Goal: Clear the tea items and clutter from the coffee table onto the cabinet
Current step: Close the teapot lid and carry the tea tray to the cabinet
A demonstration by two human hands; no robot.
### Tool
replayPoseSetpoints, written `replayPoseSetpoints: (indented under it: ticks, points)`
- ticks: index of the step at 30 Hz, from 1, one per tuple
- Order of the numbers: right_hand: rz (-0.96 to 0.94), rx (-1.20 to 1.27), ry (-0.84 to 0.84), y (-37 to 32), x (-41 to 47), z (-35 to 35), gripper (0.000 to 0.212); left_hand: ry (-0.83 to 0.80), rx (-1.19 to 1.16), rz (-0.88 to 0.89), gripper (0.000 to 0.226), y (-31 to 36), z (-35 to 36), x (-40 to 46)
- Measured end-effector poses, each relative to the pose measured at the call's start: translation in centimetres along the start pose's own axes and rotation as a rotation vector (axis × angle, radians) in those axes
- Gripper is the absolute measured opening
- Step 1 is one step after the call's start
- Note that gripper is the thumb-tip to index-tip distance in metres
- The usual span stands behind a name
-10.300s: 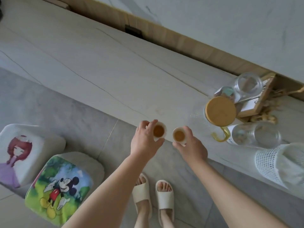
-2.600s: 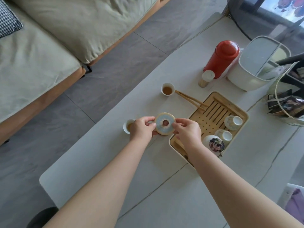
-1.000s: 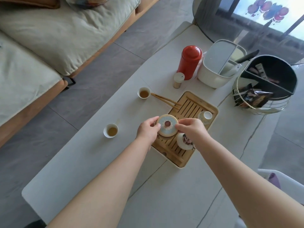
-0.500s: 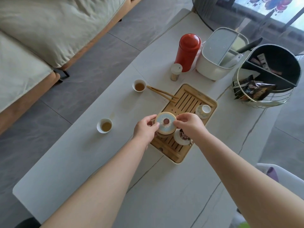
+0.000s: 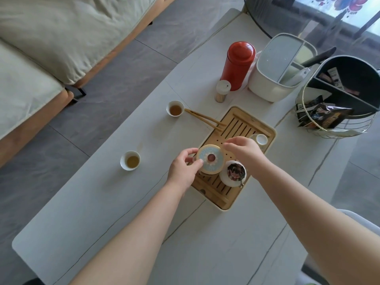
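Gripping a round blue-patterned lid (image 5: 210, 159) over the bamboo tea tray (image 5: 246, 128), left hand (image 5: 183, 168) and right hand (image 5: 244, 150) pinching its opposite edges, white gaiwan (image 5: 233, 175) just right of it on the tray, two filled teacups (image 5: 175, 108) left of the tray on the worktop (image 5: 123, 212), red canister (image 5: 238, 65) beyond.

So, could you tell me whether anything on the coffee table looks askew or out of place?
Only the bamboo tongs: they lie slantwise, half on the bamboo tea tray's rim and half on the table, tips near a full teacup. A second full teacup stands apart. No spill shows.
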State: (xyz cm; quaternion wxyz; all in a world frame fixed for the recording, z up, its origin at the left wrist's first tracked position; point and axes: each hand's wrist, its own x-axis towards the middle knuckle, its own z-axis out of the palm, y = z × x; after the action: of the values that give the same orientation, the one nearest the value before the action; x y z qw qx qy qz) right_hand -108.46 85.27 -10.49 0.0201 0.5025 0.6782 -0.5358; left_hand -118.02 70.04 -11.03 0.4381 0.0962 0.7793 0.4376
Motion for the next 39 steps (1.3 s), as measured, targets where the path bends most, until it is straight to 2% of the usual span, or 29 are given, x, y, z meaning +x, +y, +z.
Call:
replayPoseSetpoints:
  ticks: [6,11,13,17,23,25,28,32,39]
  points:
    - [-0.106,-0.350,0.137,-0.3,5.3,0.3,0.045,0.026,-0.004,0.095,0.027,-1.2,0.3,0.3]
    - [-0.131,-0.457,0.201,0.6,8.7,1.5,0.059,0.062,-0.119,0.152,0.026,-3.0,1.2,0.5]
    - [-0.162,-0.460,0.210,0.8,9.2,1.8,0.056,0.081,-0.146,0.166,0.027,-3.3,1.6,0.5]
    - [-0.199,-0.513,0.263,0.6,8.9,1.9,0.036,0.109,-0.149,0.184,0.027,-3.3,1.9,0.5]
    - [-0.201,-0.630,0.335,0.4,6.5,-0.8,0.025,0.114,-0.137,0.169,0.024,-2.2,2.0,0.1]
    - [-0.191,-0.602,0.387,0.6,5.8,-2.8,0.023,0.117,-0.141,0.170,0.024,-1.9,2.0,0.0]
    - [-0.072,-0.419,0.435,1.6,5.4,-5.9,0.023,0.129,-0.149,0.157,0.023,-2.0,2.1,-0.1]
    - [0.116,-0.169,0.403,3.7,5.0,-7.9,0.026,0.144,-0.146,0.138,0.024,-2.1,2.3,0.1]
    - [0.157,-0.055,0.444,4.6,6.4,-8.0,0.030,0.179,-0.177,0.123,0.023,-2.0,2.7,0.0]
